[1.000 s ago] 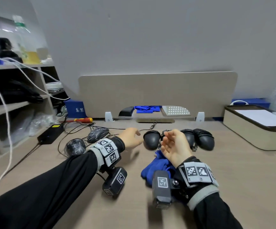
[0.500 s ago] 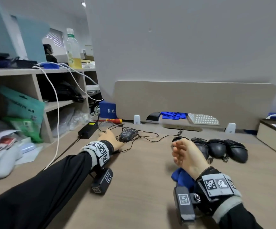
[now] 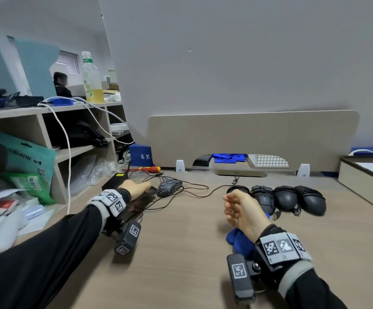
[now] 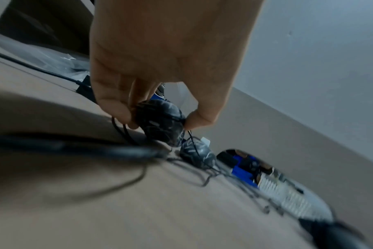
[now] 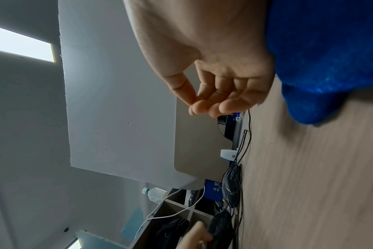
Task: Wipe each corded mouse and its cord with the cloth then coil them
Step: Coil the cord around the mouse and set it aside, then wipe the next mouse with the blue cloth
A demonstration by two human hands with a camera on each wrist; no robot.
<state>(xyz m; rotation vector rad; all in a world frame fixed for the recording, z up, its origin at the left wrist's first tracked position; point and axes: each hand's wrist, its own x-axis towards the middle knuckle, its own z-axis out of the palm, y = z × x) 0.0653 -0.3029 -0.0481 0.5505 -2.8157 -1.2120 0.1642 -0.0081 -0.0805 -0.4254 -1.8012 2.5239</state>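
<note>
Left grip (image 4: 160, 116) clamps a patterned mouse (image 4: 160, 123) on the counter (image 3: 181, 253) — right grip (image 3: 241, 208) loosely curled, holding nothing, beside the cloth (image 3: 237, 239).

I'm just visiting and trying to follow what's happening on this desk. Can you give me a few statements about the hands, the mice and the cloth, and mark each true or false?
1. The left hand grips a patterned mouse. True.
2. The right hand holds a mouse. False: it holds nothing, its fingers loosely curled.
3. The blue cloth lies on the desk under the right wrist. True.
4. The red-handled screwdriver lies among the dark mice at the right. False: it lies far back on the left, near the shelf.
5. A second patterned mouse sits on the desk beside the left hand. True.
</note>
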